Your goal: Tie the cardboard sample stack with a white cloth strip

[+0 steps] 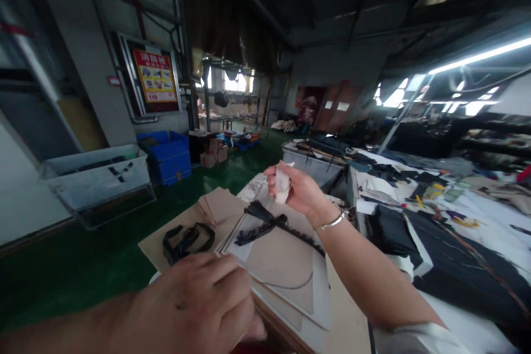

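My right hand [305,191] reaches out over the table, its fingers closed on a small crumpled white piece [282,183]; whether cloth or paper, I cannot tell. A bracelet circles that wrist. Close to the camera, my left hand [203,304] is curled with the back of the hand up; anything in its fingers is hidden. Between the hands lies a stack of brown and white card sheets [286,265]. Across its top runs a knotted strip of black fabric [261,218]. Beside the stack sits a loose coil of black strip [188,239].
Smaller brown cards [219,204] lie at the table's far left. On the right, a long table bears black fabric [468,260] and scraps. Across the green floor [103,254] stand a grey wheeled bin [95,177] and a blue bin [168,157]. A grey bin [307,163] stands behind the stack.
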Demonstrator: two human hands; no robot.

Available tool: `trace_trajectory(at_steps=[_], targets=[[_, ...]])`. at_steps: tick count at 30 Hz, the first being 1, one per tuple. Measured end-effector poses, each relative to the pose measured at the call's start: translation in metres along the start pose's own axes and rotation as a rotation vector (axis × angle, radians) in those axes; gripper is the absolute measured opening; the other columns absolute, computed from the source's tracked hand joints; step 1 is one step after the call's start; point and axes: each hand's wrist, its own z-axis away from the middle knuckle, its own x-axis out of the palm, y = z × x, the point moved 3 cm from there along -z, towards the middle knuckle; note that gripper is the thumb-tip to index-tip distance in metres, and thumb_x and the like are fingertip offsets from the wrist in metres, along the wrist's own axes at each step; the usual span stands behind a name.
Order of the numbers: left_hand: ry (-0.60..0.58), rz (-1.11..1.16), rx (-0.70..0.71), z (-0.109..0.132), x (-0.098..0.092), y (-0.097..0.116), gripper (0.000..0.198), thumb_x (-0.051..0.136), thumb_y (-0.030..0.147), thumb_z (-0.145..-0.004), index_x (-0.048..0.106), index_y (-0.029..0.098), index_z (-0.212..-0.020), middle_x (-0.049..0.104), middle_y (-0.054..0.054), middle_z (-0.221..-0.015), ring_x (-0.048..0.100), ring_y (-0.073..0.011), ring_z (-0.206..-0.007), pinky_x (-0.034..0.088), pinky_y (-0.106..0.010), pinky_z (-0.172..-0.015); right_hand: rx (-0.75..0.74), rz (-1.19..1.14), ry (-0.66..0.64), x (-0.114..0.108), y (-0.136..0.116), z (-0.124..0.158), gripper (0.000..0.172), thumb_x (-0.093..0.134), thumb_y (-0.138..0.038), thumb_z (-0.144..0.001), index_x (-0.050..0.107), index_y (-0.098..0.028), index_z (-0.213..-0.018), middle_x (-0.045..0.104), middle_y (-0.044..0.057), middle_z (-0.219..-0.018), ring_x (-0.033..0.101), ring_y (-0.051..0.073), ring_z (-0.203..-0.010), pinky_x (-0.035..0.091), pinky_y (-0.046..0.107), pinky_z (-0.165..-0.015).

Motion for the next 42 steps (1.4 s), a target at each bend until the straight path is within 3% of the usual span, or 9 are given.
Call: trace_trajectory(at_steps=[5,10,13,17,25,30,33,38,42], targets=[[0.179,-0.241,0.293,-0.068,0.014,-0.014,0.021,0.053,0.028,-0.094,0.059,0.017,-0.077,0.06,-0.003,-0.074,0.054,-0.0183,-0.071,0.039,-0.033,-0.058,-0.012,-0.012,-0.15,0.024,-0.029,0.031,0.022,0.059,-0.033,-0.087,0.068,-0.012,-0.087,0.058,-0.001,-0.066,0.054,0.009,-0.055,0.046,0.022,-0.057],[0.244,-0.294,0.528,-0.075,0.022,0.003,0.025,0.049,0.022,-0.094,0.067,0.013,-0.11,0.065,-0.008,-0.125,0.051,-0.0225,-0.123,0.038,-0.04,-0.108,0.172,0.357,-0.382,0.053,-0.028,0.049,0.022,0.057,-0.031,-0.09,0.07,-0.014,-0.088,0.068,0.001,-0.079,0.061,0.01,-0.071,0.048,0.022,-0.072],[0.074,-0.438,0.386,-0.078,0.028,0.007,0.033,0.05,0.022,-0.09,0.066,0.012,-0.118,0.061,-0.009,-0.133,0.041,-0.0229,-0.135,0.025,-0.036,-0.118,0.243,0.622,-0.527,0.062,-0.033,0.045,0.036,0.051,-0.042,-0.095,0.072,-0.014,-0.086,0.071,0.002,-0.084,0.063,0.011,-0.079,0.046,0.022,-0.083],[-0.064,-0.599,0.257,-0.08,0.045,0.009,0.033,0.056,0.023,-0.078,0.074,0.01,-0.103,0.066,-0.014,-0.125,0.041,-0.0283,-0.135,0.031,-0.042,-0.115,0.286,0.688,-0.67,0.072,-0.048,0.033,0.045,0.051,-0.051,-0.093,0.072,-0.013,-0.083,0.072,0.003,-0.087,0.064,0.013,-0.082,0.047,0.022,-0.082],[-0.3,-0.618,0.099,-0.08,0.048,0.003,0.02,0.061,0.014,-0.073,0.073,0.01,-0.088,0.067,-0.014,-0.09,0.064,-0.0281,-0.083,0.051,-0.047,-0.084,0.23,0.862,-0.992,0.092,-0.043,0.007,0.041,0.059,-0.051,-0.088,0.073,-0.013,-0.086,0.071,0.0,-0.078,0.063,0.011,-0.075,0.046,0.021,-0.076],[-0.206,-0.33,-0.115,-0.068,0.043,-0.009,0.019,0.05,0.013,-0.089,0.067,0.014,-0.081,0.061,-0.005,-0.079,0.062,-0.0196,-0.067,0.051,-0.032,-0.058,-0.083,1.209,-0.962,0.114,-0.054,0.012,0.032,0.059,-0.034,-0.091,0.064,-0.012,-0.068,0.058,-0.004,-0.06,0.05,0.009,-0.06,0.039,0.022,-0.063],[-0.121,0.087,-0.254,-0.048,0.046,-0.024,0.024,0.042,0.014,-0.095,0.065,0.016,-0.089,0.065,-0.005,-0.092,0.065,-0.0161,-0.085,0.054,-0.025,-0.068,-0.345,1.373,-0.891,0.131,-0.067,0.01,0.029,0.06,-0.025,-0.09,0.057,-0.014,-0.063,0.051,-0.006,-0.058,0.043,0.008,-0.058,0.033,0.023,-0.059],[0.079,0.393,-0.615,-0.008,0.041,-0.056,0.029,0.034,0.024,-0.102,0.062,0.017,-0.099,0.066,0.0,-0.087,0.064,-0.008,-0.068,0.052,-0.016,-0.06,-0.243,1.513,-0.985,0.122,-0.057,-0.006,0.042,0.043,-0.028,-0.098,0.06,-0.015,-0.061,0.049,-0.005,-0.055,0.041,0.008,-0.055,0.032,0.024,-0.058],[0.174,0.279,-0.523,0.004,0.035,-0.06,0.028,0.039,0.025,-0.101,0.062,0.016,-0.089,0.065,-0.001,-0.083,0.065,-0.0104,-0.077,0.052,-0.018,-0.07,-0.129,1.541,-1.001,0.089,-0.028,0.003,0.02,0.066,-0.027,-0.082,0.07,-0.012,-0.095,0.069,0.002,-0.084,0.056,0.012,-0.071,0.038,0.023,-0.062]])
